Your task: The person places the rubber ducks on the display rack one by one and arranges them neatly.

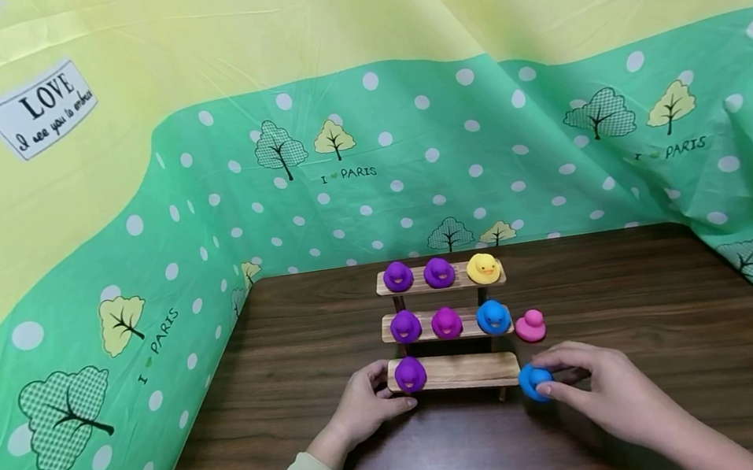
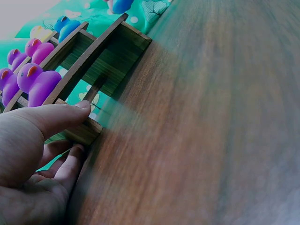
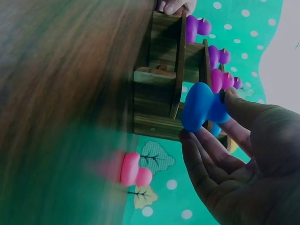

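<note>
My right hand (image 1: pixel 603 384) pinches a blue rubber duck (image 1: pixel 533 383) between thumb and fingers, just off the right end of the bottom step of a three-step wooden display stand (image 1: pixel 473 370). In the right wrist view the same blue duck (image 3: pixel 198 108) overlaps the stand. My left hand (image 1: pixel 363 407) grips the left end of the bottom step, its thumb (image 2: pixel 70 115) along the front. Beside that hand sits a purple duck (image 1: pixel 410 374). The middle step bears a purple, a magenta (image 1: pixel 446 323) and a blue duck (image 1: pixel 493 317).
On the top step stand two purple ducks (image 1: pixel 439 273) and a yellow duck (image 1: pixel 484 268). A pink duck (image 1: pixel 531 326) sits on the dark wooden table (image 1: pixel 278 359) right of the stand. Patterned cloth (image 1: pixel 364 141) hangs behind the table and along its sides.
</note>
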Available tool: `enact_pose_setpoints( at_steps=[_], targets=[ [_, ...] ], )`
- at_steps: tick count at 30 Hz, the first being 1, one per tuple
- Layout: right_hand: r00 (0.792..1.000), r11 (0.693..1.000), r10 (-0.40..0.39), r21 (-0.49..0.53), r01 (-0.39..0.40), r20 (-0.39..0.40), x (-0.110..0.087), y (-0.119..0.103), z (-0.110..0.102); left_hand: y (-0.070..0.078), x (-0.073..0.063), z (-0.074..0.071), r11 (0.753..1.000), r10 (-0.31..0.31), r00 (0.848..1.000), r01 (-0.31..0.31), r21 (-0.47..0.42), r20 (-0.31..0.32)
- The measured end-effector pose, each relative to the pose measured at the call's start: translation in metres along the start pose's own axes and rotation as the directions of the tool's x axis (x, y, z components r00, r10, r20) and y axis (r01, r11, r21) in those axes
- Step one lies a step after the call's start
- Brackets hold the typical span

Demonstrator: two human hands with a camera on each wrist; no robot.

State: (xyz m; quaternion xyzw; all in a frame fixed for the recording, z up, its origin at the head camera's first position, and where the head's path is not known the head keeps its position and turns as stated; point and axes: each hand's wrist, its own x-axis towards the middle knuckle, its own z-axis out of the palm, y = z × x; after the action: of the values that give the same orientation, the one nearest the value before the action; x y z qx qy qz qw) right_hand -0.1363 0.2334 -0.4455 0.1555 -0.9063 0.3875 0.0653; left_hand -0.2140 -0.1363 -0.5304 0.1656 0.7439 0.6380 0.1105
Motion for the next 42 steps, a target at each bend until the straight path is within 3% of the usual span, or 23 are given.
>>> enact_pose_setpoints(
  at_steps=[8,26,42],
  targets=[
    [0.997,0.998,-0.068,0.012,0.069,-0.03,0.005,-0.008,0.007,0.002,0.0,0.0,1.0,-0.005,1.0,0.005,0.025,-0.002],
    [0.991,0.99,-0.126,0.06,0.129,-0.051,0.021,-0.024,0.025,0.003,-0.001,0.0,1.0,-0.006,1.0,0.006,0.02,-0.005],
    [0.99,0.989,-0.141,0.034,0.141,-0.006,0.036,-0.038,0.046,0.005,-0.002,-0.001,1.0,0.007,1.0,-0.007,0.007,0.009]
  ],
)
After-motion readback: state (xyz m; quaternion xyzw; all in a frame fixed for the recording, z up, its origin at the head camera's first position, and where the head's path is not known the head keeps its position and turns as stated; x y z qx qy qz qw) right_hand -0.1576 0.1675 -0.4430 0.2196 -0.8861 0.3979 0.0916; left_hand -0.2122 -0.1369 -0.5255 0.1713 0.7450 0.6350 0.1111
